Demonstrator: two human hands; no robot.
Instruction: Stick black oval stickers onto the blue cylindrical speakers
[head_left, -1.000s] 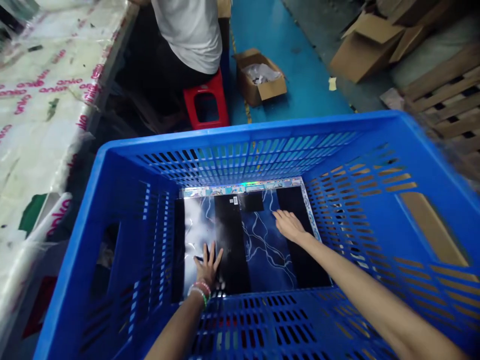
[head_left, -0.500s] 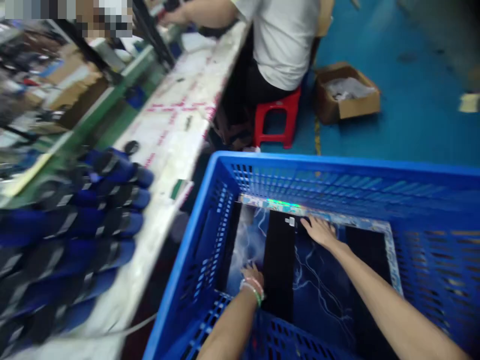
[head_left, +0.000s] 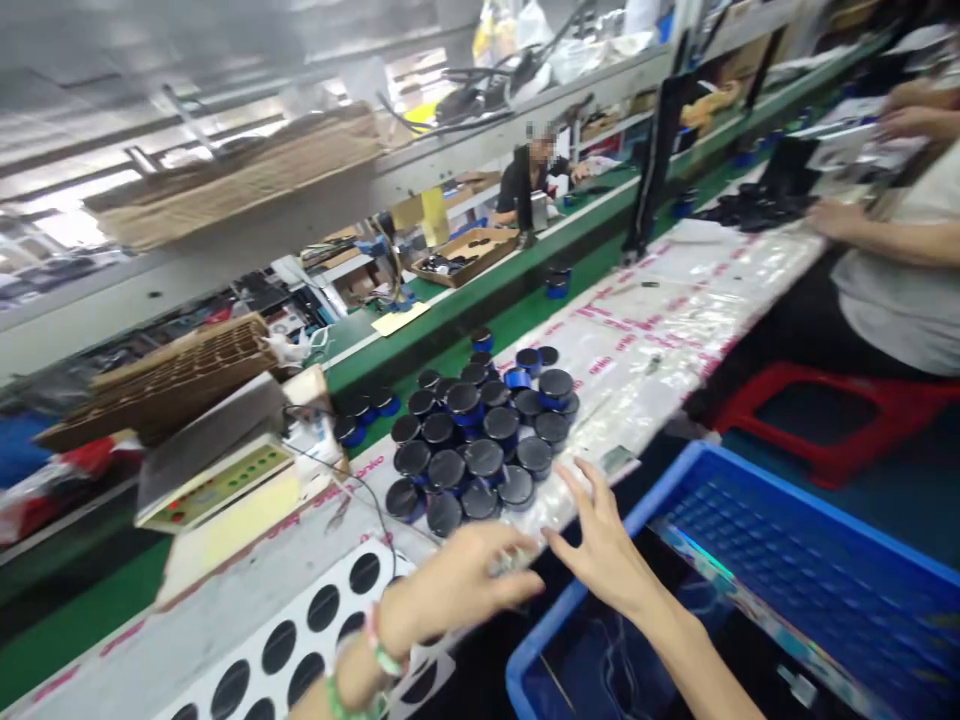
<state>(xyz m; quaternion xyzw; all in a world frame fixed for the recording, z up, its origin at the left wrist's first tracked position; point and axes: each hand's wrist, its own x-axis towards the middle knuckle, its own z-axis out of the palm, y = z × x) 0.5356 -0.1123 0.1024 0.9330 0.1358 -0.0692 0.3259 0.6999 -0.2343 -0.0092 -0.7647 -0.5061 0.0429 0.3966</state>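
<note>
Both hands have swung up out of the blue plastic crate (head_left: 810,570) and over to the workbench, and the whole view has turned with them! The left hand (head_left: 457,585), bracelets on the wrist, reaches in low at lower centre, its fingers (head_left: 510,585) half curled and blurred. Are they pinching anything? Can't tell from here. The right hand (head_left: 600,545) is just beside it, fingers (head_left: 577,490) spread wide and released, holding nothing, right at the edge of the pack.

And there's the pack: round black-lidded containers with blue bases (head_left: 480,450), standing upright in a tight cluster at centre, just above the hands, on clear plastic sheeting with pink print (head_left: 637,340). Just under the left wrist, at lower left, lies a white sheet with round black holes (head_left: 300,630). Left of the cluster sits a control panel with green buttons (head_left: 217,485).

Down at lower right, the crate holds a dark printed panel with pale lightning lines (head_left: 615,665). Over on the right edge, a co-worker (head_left: 900,290) sits on a red stool (head_left: 825,420), both hands on the bench at upper right. Further back, upper centre, another person (head_left: 529,185) sits at a green-edged bench beside a cardboard tray (head_left: 465,255).
</note>
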